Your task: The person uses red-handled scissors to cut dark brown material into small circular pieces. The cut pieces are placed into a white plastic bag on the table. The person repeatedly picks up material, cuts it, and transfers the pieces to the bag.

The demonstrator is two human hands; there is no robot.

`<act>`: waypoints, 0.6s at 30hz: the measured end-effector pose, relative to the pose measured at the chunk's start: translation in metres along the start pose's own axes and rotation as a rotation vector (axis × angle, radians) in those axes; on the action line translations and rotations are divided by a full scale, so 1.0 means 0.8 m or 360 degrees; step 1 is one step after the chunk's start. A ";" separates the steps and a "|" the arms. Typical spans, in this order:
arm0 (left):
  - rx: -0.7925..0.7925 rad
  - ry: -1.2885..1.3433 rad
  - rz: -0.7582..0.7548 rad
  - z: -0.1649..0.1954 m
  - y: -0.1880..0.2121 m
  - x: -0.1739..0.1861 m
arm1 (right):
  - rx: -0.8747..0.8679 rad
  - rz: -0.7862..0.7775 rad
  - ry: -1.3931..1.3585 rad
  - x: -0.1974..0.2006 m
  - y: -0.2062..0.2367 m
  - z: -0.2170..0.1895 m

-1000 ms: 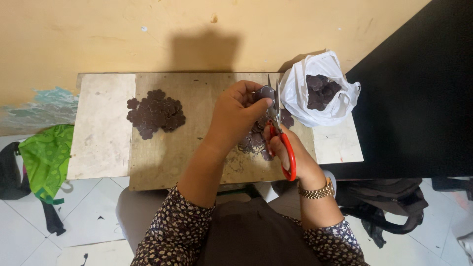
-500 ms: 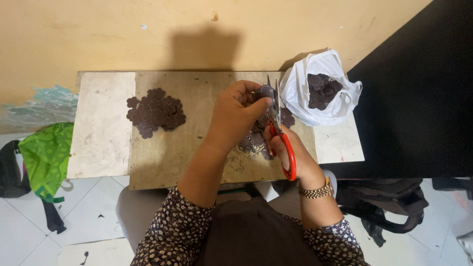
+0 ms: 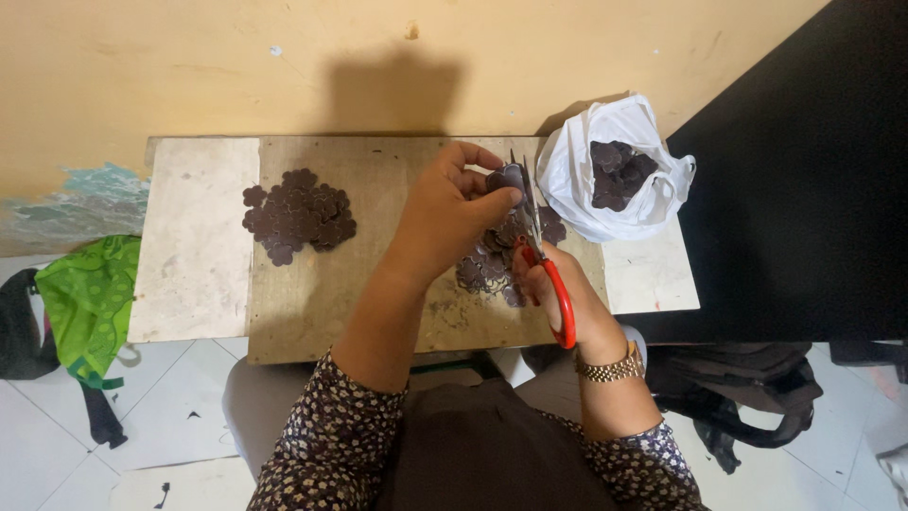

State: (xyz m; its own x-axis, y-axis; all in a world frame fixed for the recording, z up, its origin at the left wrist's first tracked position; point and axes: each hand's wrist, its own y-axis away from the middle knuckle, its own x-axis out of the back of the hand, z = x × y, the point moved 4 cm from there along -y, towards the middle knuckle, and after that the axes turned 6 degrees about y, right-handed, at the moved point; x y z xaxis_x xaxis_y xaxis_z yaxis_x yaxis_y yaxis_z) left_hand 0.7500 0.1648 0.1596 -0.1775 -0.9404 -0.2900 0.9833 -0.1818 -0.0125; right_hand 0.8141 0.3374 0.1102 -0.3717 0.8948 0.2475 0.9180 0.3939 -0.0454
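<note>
My left hand (image 3: 452, 210) pinches a small dark brown flower-shaped piece (image 3: 511, 177) above a wooden board (image 3: 378, 303). My right hand (image 3: 567, 303) grips red-handled scissors (image 3: 546, 265), whose blades point up and meet the piece held by the left hand. Under both hands lies a loose scatter of dark brown pieces (image 3: 492, 260). A neat pile of the same flower shapes (image 3: 298, 216) rests on the board to the left.
A white plastic bag (image 3: 615, 175) holding more dark pieces sits at the board's right end. A yellow wall runs behind. A green bag (image 3: 85, 303) lies on the tiled floor at left, a black backpack (image 3: 747, 388) at right, a black surface (image 3: 804, 170) beyond.
Hands and scissors stay in almost the same place; only slight shifts of the fingers and blades at the small piece.
</note>
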 end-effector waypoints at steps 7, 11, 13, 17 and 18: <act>-0.0001 -0.0183 -0.0073 0.009 0.001 0.004 | 0.0019 -0.0021 0.0105 0.005 0.006 0.002; -0.0034 -0.0194 -0.0076 0.010 0.001 0.003 | -0.0067 -0.0009 0.0080 0.004 0.005 0.005; -0.0069 -0.0173 -0.0103 0.010 0.004 0.001 | -0.0022 -0.0022 0.0101 0.003 0.006 0.002; -0.0087 -0.0290 -0.0117 0.010 0.008 0.002 | 0.0098 -0.0050 0.0168 0.002 0.009 -0.005; -0.0071 -0.0275 -0.0120 0.009 0.008 0.001 | 0.0084 -0.0044 0.0176 0.003 0.009 -0.005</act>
State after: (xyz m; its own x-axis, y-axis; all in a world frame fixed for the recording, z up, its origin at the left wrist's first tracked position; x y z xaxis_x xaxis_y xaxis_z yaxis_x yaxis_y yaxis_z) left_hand 0.7557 0.1605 0.1660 -0.2516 -0.9606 -0.1178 0.9670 -0.2445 -0.0713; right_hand 0.8205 0.3414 0.1140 -0.3765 0.8559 0.3545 0.8980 0.4312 -0.0873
